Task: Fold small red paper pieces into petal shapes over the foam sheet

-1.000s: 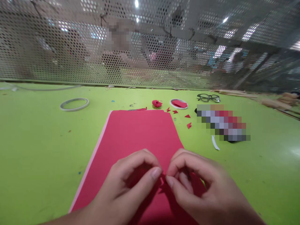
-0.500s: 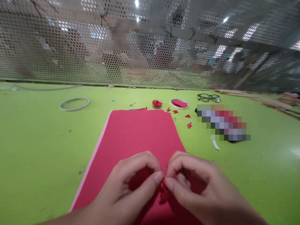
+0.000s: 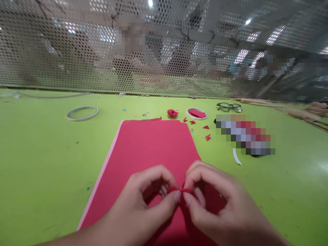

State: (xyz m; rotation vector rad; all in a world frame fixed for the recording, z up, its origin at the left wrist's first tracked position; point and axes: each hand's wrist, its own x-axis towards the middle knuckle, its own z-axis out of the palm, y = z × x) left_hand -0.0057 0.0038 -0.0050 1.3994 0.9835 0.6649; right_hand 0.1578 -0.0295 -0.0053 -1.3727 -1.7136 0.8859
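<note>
Between my fingertips is a small folded piece of red paper [image 3: 180, 190], partly hidden by the fingers. My left hand [image 3: 151, 198] pinches it from the left with thumb and forefinger. From the right, my right hand [image 3: 212, 196] is closed on it in the same kind of pinch. Both hands are over a stack of red paper sheets [image 3: 153, 143], with a paler sheet edge along its left side. Past the stack's far edge sits a round, spiky red paper piece [image 3: 172, 113]. Several small folded red paper pieces [image 3: 206, 127] lie to its right.
A white ring [image 3: 196, 113] holds red paper, and a larger pale ring [image 3: 82, 113] lies far left. Glasses [image 3: 229, 107], a blurred-out pouch-like item [image 3: 246, 135] and a white strip [image 3: 236, 157] are on the right. A perforated metal screen [image 3: 102, 61] stands behind the green table [image 3: 38, 164].
The red paper between my fingertips has turned and now lies more level, higher between the fingers. My right hand has shifted slightly; both hands keep their pinch.
</note>
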